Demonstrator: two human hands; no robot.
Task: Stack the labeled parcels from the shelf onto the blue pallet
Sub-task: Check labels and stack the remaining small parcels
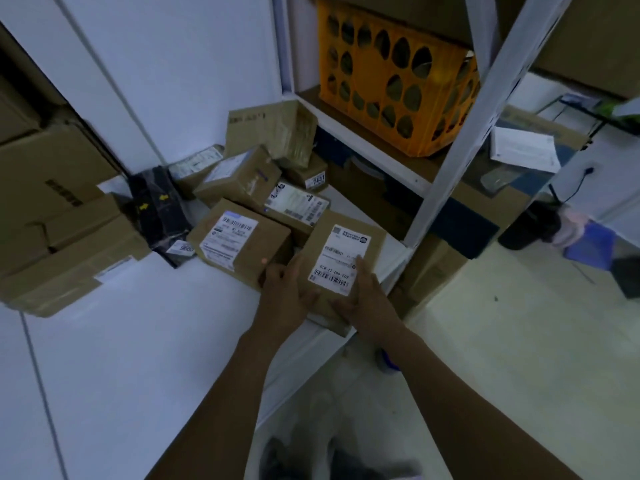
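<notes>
Clamped between left hand [287, 289] and right hand [367, 301], fingers curled round its sides: small brown cardboard parcel with white barcode label [341, 252], at front right corner of white shelf board [156, 323].

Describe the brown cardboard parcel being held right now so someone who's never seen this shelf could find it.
Below the orange plastic crate, a white shelf board carries a heap of brown cardboard boxes. The small brown cardboard parcel is at the board's front right corner, beside the white upright post. Unlike the rest, it is gripped by the left hand and right hand.
</notes>
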